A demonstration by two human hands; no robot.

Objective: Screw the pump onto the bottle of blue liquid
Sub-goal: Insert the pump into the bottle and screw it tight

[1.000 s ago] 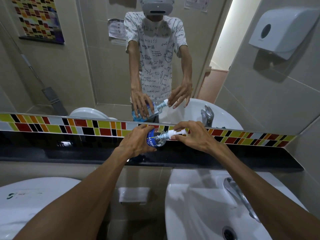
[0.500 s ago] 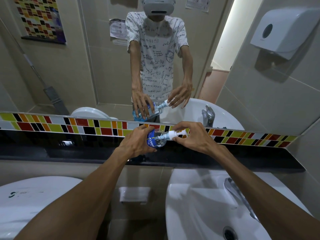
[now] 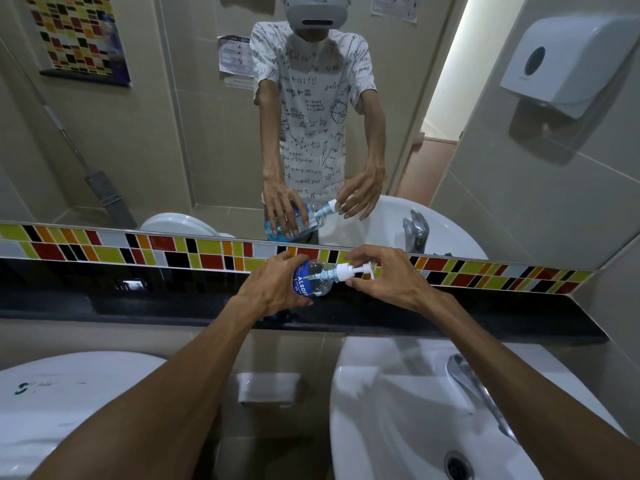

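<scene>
above the black counter [image 3: 485, 317], the left hand [image 3: 273, 289] is gripping the bottle [image 3: 313, 280] tilted sideways — its long axis pointing right, neck and pump [image 3: 349, 271] lying toward the right hand [image 3: 388, 278], whose fingertips [image 3: 350, 282] are pinching the collar.

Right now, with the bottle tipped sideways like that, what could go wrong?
The bottle lies tilted in the left hand, so blue liquid might leak at the neck if the pump is loose. The right hand pinches the collar with only its fingers; they might slip, or start the thread crooked.
</scene>
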